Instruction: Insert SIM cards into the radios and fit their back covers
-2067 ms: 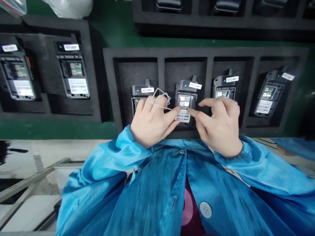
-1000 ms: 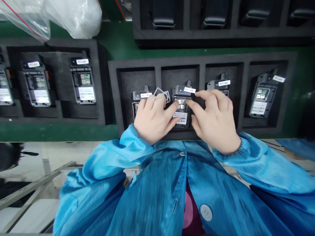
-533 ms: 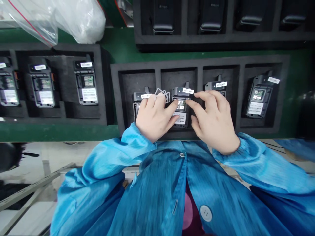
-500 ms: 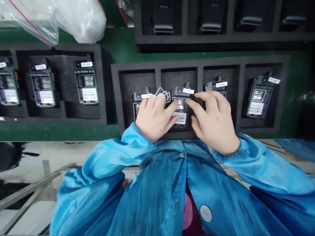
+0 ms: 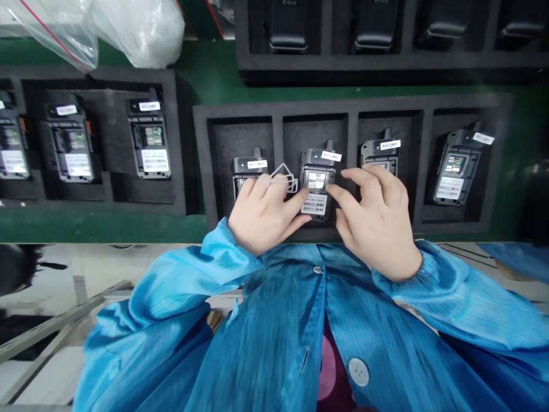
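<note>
In the second compartment of the black foam tray (image 5: 500,166) lies a device (image 5: 315,207) with its back bay uncovered, a white label and a stubby antenna. My left hand (image 5: 263,213) has its index fingertip at the bay's left edge; small light frame-shaped pieces (image 5: 283,178) are held among its other fingers. My right hand (image 5: 377,220) has its fingers apart, the index fingertip touching the bay's right edge. Similar devices lie in the first compartment (image 5: 250,166), partly behind my left hand, in the third (image 5: 381,150), partly behind my right, and in the fourth (image 5: 454,171).
Another foam tray (image 5: 182,143) at the left holds several uncovered devices (image 5: 150,140). Behind, a further tray (image 5: 364,62) holds several dark devices (image 5: 288,28). Clear plastic bags (image 5: 137,34) lie at the back left. The green table (image 5: 206,68) ends just before my body.
Both hands have drawn slightly apart, uncovering more of the second device's bay. The frame-shaped pieces have turned a little with my left hand. The whole view has shifted slightly.
</note>
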Demonstrator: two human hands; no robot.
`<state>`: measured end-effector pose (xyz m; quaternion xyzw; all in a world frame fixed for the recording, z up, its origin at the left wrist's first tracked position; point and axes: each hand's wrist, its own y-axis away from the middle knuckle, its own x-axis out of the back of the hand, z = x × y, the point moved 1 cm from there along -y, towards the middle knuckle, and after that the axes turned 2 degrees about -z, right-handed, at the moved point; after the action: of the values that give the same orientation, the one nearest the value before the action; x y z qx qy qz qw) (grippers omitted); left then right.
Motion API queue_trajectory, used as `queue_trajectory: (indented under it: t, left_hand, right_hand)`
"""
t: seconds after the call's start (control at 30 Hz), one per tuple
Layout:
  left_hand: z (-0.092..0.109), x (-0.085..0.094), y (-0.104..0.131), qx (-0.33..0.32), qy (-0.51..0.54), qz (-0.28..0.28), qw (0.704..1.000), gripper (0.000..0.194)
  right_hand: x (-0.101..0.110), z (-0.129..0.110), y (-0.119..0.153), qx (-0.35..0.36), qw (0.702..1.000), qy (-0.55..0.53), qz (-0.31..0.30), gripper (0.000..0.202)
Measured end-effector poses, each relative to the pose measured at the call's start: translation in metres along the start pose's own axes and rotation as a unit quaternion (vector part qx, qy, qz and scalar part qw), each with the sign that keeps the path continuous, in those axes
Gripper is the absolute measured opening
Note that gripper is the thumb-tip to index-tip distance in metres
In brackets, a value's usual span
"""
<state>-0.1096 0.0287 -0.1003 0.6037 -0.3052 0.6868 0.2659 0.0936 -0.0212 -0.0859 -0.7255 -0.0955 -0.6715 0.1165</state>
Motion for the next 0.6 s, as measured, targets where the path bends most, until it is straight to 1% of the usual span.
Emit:
queue_trajectory:
  t: [0.1, 0.2, 0.3, 0.37, 0.47, 0.53, 0.6]
  left_hand:
    - [0.001, 0.000, 0.003, 0.002, -0.004, -0.017, 1.000, 0.044]
    - [0.004, 0.000, 0.001, 0.009, -0.004, -0.032, 0.999, 0.040]
    - [0.009, 0.000, -0.001, 0.004, -0.008, -0.033, 0.999, 0.040]
    - [0.010, -0.001, 0.000, -0.001, -0.015, -0.025, 1.000, 0.041]
    - [0.008, 0.001, 0.004, -0.003, -0.012, 0.011, 1.000, 0.042]
    - [0.003, 0.006, 0.009, 0.005, 0.034, 0.039, 0.999, 0.039]
    - [-0.003, 0.014, 0.016, 0.032, 0.146, 0.060, 0.987, 0.033]
  right_hand:
    - [-0.001, 0.000, 0.006, 0.033, 0.999, 0.034, -0.002, 0.041]
    - [0.000, 0.000, 0.005, 0.054, 0.997, 0.047, -0.008, 0.040]
    - [0.002, 0.000, 0.000, 0.034, 0.999, 0.024, -0.017, 0.038]
    - [0.003, 0.000, -0.003, 0.012, 1.000, 0.010, -0.015, 0.041]
    - [0.000, 0.000, -0.007, -0.009, 1.000, 0.009, -0.010, 0.048]
    - [-0.003, 0.001, -0.009, -0.008, 1.000, 0.013, -0.013, 0.049]
    - [-0.005, 0.002, -0.010, -0.002, 1.000, 0.014, -0.020, 0.050]
